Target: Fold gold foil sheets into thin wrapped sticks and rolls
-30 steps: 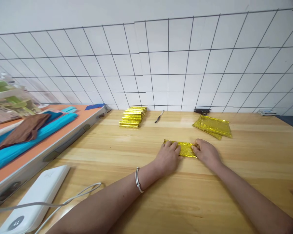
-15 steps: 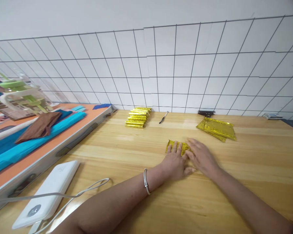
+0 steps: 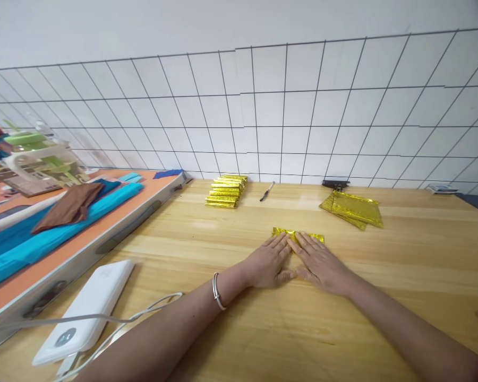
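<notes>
Both hands lie flat, side by side, on a small gold foil piece [image 3: 317, 237] on the wooden table [image 3: 231, 249]. My left hand [image 3: 271, 261], below a silver bracelet [image 3: 218, 291] on the wrist, presses the foil's left part with fingers stretched out. My right hand [image 3: 317, 262] has its fingers spread over the middle and right of it. The two hands touch or nearly touch at the fingertips and thumbs. Part of the foil is hidden under the fingers. Behind and to the left is a row of folded gold strips [image 3: 226, 191].
A pen [image 3: 267, 191] and flat gold sheets [image 3: 356, 208] with a black clip [image 3: 335, 184] lie toward the tiled wall. At the left are a white power bank [image 3: 85, 310] with a cable, blue cloth [image 3: 63, 241], brown cloth [image 3: 67, 207] and a green-lidded bottle [image 3: 26, 139].
My left hand has shifted left along the foil. My right hand has moved left from the foil's right end onto its middle, its fingers now flat, and more of the right end shows.
</notes>
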A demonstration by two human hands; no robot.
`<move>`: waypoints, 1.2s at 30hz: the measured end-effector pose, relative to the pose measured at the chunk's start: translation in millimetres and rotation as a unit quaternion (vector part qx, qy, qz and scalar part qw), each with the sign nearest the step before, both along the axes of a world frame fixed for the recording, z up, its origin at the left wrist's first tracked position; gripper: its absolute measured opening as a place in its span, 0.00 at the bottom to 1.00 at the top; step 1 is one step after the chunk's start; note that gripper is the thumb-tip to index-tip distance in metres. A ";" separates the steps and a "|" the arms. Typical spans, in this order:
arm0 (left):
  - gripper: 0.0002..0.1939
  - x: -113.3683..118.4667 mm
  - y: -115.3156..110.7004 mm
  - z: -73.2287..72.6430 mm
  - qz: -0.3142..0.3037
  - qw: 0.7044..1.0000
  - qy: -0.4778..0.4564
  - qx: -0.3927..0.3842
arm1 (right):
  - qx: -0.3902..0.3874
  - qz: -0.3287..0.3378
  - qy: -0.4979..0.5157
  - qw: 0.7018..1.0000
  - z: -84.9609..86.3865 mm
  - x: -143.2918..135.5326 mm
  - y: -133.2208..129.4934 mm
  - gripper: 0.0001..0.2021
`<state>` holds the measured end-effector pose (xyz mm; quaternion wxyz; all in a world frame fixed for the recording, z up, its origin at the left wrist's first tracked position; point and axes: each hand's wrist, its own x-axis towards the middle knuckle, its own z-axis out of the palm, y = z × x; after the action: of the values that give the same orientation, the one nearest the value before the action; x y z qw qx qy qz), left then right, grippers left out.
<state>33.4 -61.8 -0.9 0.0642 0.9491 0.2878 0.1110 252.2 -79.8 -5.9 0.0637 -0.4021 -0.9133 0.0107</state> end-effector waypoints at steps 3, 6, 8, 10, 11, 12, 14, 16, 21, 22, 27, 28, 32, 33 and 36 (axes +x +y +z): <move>0.41 0.4 -2.1 -1.2 0.003 1.000 0.016 0.010 | -0.008 0.012 -0.003 1.000 3.0 2.4 -6.3 0.33; 0.40 1.8 -2.3 -0.7 0.006 0.999 0.029 0.013 | -0.017 0.006 0.003 1.000 4.4 8.6 -13.1 0.31; 0.40 0.9 -1.6 0.1 0.006 0.999 0.035 0.010 | -0.019 0.000 0.011 1.000 4.4 14.1 -16.7 0.30; 0.40 -2.3 -0.8 0.8 0.004 0.999 0.041 0.006 | -0.023 -0.006 0.019 1.000 3.6 20.3 -19.5 0.29; 0.40 -4.7 -0.5 1.1 0.002 0.999 0.043 0.005 | -0.026 -0.009 0.021 0.999 3.1 23.3 -20.9 0.29; 0.40 -7.4 -0.4 1.5 0.000 0.999 0.044 0.004 | -0.028 -0.014 0.023 0.999 2.7 26.2 -22.4 0.29; 0.40 -13.3 -0.9 2.2 -0.002 0.999 0.045 0.004 | -0.031 -0.024 0.022 0.999 2.2 31.0 -25.6 0.29; 0.40 -18.2 -2.1 2.9 0.001 0.999 0.044 0.006 | -0.030 -0.034 0.019 0.999 2.2 33.9 -28.9 0.29; 0.39 -21.2 -3.9 3.9 0.008 0.999 0.042 0.001 | -0.031 -0.047 0.013 0.998 2.2 34.2 -32.0 0.29; 0.39 -20.9 -3.9 4.3 0.008 0.999 0.042 -0.001 | -0.033 -0.048 0.012 0.998 2.0 33.9 -31.6 0.29; 0.40 -19.6 -3.4 7.9 0.006 0.999 0.046 -0.009 | -0.035 -0.047 0.025 0.998 2.2 33.4 -30.1 0.29; 0.39 -19.5 -3.3 8.9 0.006 0.999 0.047 -0.010 | -0.034 -0.046 0.028 0.998 2.6 33.4 -30.2 0.29; 0.40 -19.1 -2.9 12.5 0.003 0.999 0.049 -0.012 | -0.039 -0.050 0.021 0.998 3.6 33.1 -29.9 0.29; 0.40 -19.0 -2.8 13.1 0.003 0.999 0.049 -0.013 | -0.042 -0.052 0.019 0.998 3.5 33.3 -29.6 0.30; 0.40 -19.2 -2.0 13.9 0.002 0.999 0.048 -0.013 | -0.049 -0.055 0.020 0.997 2.0 35.2 -28.3 0.30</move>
<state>14.3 -63.9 13.0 0.0626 0.9519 0.2935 0.0619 287.3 -108.1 -3.8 0.0626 -0.4542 -0.8867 0.0603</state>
